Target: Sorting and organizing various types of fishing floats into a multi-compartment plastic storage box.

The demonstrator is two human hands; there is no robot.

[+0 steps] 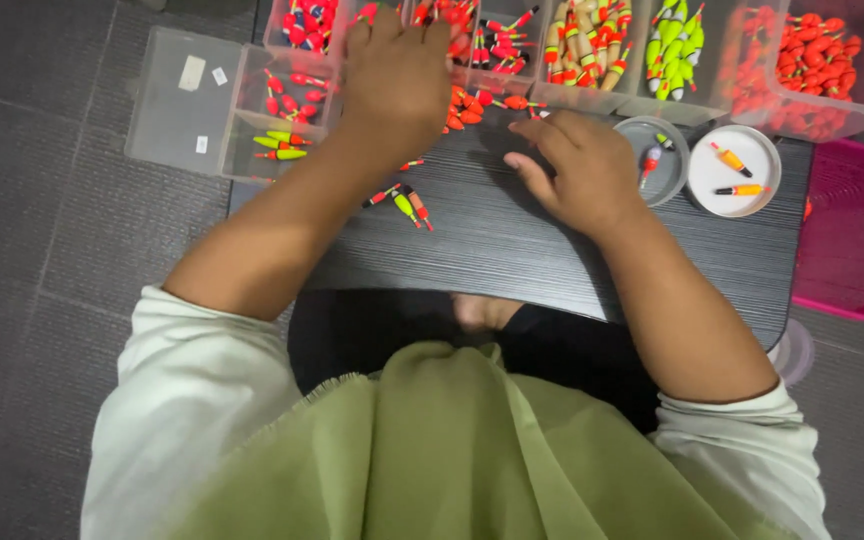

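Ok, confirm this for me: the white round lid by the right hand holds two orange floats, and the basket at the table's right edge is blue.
One detail is wrong. The basket at the right edge of the table is pink, not blue, as the head view shows. The rest stands: the white round lid beside the right hand holds two orange floats.

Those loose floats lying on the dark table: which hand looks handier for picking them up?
Probably the left hand: the loose floats lie beside its forearm. The right hand rests farther off.
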